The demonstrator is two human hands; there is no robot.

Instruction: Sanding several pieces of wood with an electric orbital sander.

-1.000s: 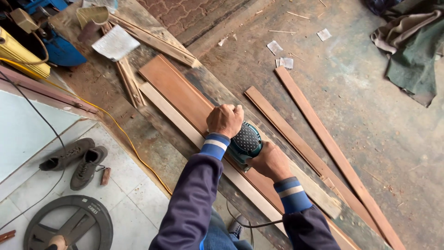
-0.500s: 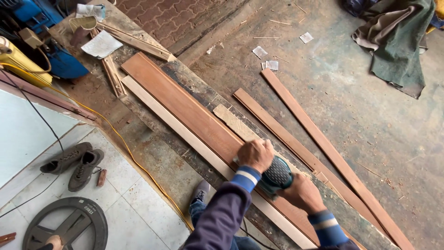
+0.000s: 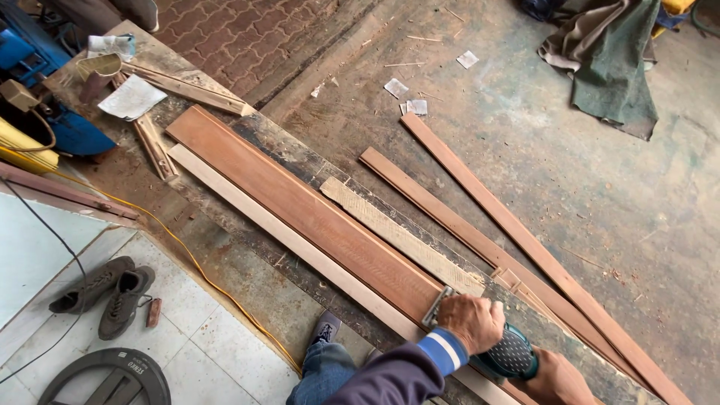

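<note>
A teal sander (image 3: 508, 355) is gripped at the near right: the left hand (image 3: 472, 321) is clenched over its front, the right hand (image 3: 559, 381) closed on its rear. It rests on the brown board (image 3: 300, 206) lying on the worktop (image 3: 247, 259). Sanding is judged underway; steady flat pressure along the board's far length is called for.

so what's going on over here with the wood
A person in a dark blue sleeve with striped cuffs is running a teal hand-held power sander over a long reddish-brown wooden board lying on a worn workbench. The left hand presses on the sander's front, and the right hand has its grip on the rear, near the board's close end. A pale wooden strip lies alongside the board, and two more reddish planks lie on the concrete floor.
</note>
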